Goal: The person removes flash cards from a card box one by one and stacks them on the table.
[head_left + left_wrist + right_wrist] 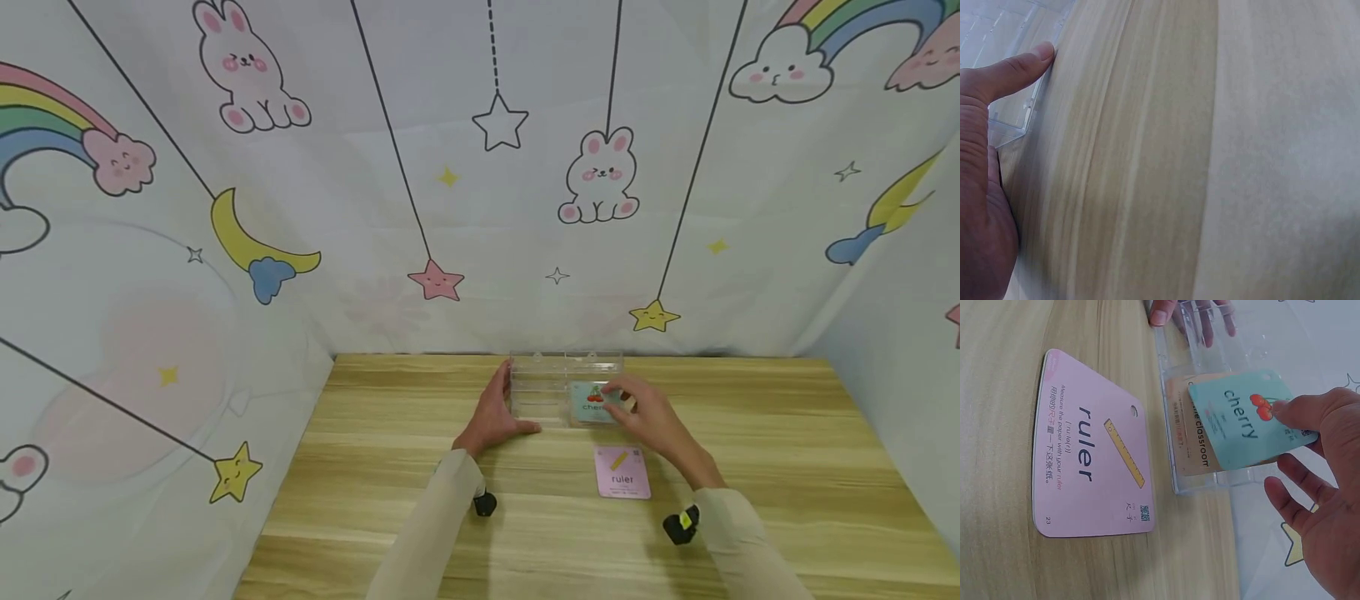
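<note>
A clear plastic divided box (538,398) stands at the table's back edge. My left hand (493,418) holds its left side, the thumb (1019,69) along the front edge. With thumb and fingers my right hand (1329,444) pinches a teal "cherry" flashcard (1238,419) by its edge. This card is tilted over the box's right compartment, partly covering a tan flashcard (1191,447) that lies inside. A pink "ruler" flashcard (1094,450), with more cards showing beneath its edge, lies face up on the table in front of the box, near my right wrist.
The wood-grain table (375,500) runs back to a white cloth wall (525,208) printed with rabbits and stars, close behind the box. More printed cloth (150,333) hangs along the left side. Black wrist cameras (681,527) sit under both forearms.
</note>
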The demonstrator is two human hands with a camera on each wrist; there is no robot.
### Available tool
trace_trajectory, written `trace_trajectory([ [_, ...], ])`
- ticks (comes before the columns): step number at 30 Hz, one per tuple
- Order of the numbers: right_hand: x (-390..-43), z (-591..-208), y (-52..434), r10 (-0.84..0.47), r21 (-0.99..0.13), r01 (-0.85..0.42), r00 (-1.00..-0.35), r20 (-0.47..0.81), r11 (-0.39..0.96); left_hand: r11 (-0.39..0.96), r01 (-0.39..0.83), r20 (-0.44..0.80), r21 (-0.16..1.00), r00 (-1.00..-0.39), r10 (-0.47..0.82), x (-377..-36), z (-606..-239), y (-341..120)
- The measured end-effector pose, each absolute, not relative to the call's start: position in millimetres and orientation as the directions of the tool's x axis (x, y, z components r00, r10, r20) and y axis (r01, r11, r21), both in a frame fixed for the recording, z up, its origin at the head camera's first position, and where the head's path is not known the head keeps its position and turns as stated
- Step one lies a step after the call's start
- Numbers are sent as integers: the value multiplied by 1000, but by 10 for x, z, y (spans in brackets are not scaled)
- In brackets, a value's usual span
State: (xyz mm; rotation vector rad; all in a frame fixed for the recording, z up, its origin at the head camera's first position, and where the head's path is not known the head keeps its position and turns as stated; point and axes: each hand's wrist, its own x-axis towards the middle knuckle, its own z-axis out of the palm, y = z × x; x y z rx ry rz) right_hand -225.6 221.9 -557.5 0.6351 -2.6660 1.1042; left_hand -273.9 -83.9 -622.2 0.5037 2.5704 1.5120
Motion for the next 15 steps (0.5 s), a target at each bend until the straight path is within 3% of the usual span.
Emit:
trace_trajectory([
  [15,-2193,-5511,2308,-292,-677,-435,-900,322,593,458,237,70,857,-934,352,-2732,-6226,-842],
])
